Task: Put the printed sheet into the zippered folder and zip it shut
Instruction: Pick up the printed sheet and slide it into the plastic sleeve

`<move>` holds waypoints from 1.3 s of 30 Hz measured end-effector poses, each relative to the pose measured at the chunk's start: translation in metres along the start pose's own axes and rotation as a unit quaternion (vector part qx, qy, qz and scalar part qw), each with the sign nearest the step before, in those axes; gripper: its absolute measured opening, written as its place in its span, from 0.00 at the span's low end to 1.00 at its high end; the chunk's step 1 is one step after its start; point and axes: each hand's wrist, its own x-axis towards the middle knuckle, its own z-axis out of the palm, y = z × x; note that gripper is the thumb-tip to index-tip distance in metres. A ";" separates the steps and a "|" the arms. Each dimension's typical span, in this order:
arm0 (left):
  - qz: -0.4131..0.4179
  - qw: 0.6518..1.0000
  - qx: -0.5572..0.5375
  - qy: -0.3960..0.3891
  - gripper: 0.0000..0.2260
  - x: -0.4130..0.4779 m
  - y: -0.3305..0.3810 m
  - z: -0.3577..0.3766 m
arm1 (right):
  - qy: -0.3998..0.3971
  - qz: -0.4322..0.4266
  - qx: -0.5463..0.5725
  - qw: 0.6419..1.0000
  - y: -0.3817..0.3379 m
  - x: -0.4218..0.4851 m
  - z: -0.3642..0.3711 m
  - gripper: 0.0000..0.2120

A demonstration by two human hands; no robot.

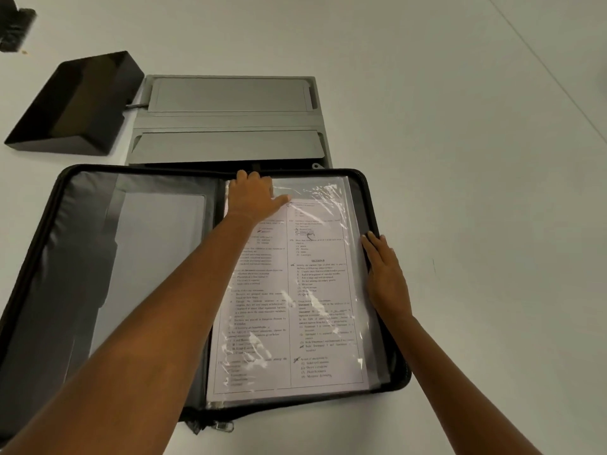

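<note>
While the black zippered folder (pixel 131 257) is lying spread open on the white desk (pixel 460 126), the printed sheet (pixel 295 307) is sitting under glossy, crinkled clear plastic in its right half. The left hand (pixel 254 198) is reaching to the sheet's twelve o'clock edge, palm down, fingers (pixel 249 178) curling over the top rim, thumb resting on the plastic. The right hand (pixel 387 277) is lying flat at three o'clock, fingers straight and gripping nothing, pressing along the sheet's edge. A grey ridged panel (pixel 230 126) and dark box (pixel 75 103) are lying beyond.
</note>
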 end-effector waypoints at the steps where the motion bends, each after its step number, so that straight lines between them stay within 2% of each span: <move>1: 0.000 1.000 0.002 -0.001 0.23 -0.001 0.001 0.001 | -0.001 -0.001 -0.003 1.000 0.000 0.000 0.000 0.21; 7: 0.004 0.998 -0.064 0.028 0.20 -0.013 0.002 0.003 | 0.002 -0.004 0.010 1.000 -0.001 -0.001 -0.002 0.21; 9: 0.008 0.995 -0.100 0.027 0.25 -0.027 0.001 0.007 | 0.005 -0.015 -0.007 1.000 -0.001 -0.001 -0.002 0.22; 12: -0.039 0.988 -0.147 0.006 0.31 -0.058 -0.005 0.020 | 0.007 -0.024 -0.025 0.999 -0.001 -0.001 -0.002 0.23; 15: -0.059 0.982 -0.177 0.010 0.28 -0.098 -0.017 0.033 | 0.004 -0.016 -0.020 1.000 -0.003 -0.002 -0.003 0.23; 21: -0.046 0.975 -0.208 0.057 0.26 -0.172 -0.012 0.058 | -0.010 0.006 -0.003 1.000 -0.010 -0.010 -0.007 0.20; 25: -0.069 0.976 -0.191 0.081 0.26 -0.209 0.000 0.073 | -0.016 0.043 0.073 0.996 -0.015 -0.035 -0.010 0.18; 27: -0.082 0.979 -0.170 0.080 0.27 -0.220 0.007 0.077 | -0.014 0.058 0.077 0.995 -0.017 -0.052 -0.010 0.19; 33: -0.079 0.991 -0.088 0.069 0.25 -0.246 0.024 0.073 | -0.017 0.021 -0.069 0.997 -0.029 -0.104 0.005 0.21; 35: -0.069 0.994 -0.077 0.041 0.31 -0.254 0.027 0.068 | -0.024 0.008 -0.088 0.996 -0.029 -0.116 0.008 0.21; 39: -0.035 0.996 -0.074 0.034 0.35 -0.269 0.014 0.069 | -0.017 -0.005 -0.132 0.991 -0.026 -0.126 0.005 0.21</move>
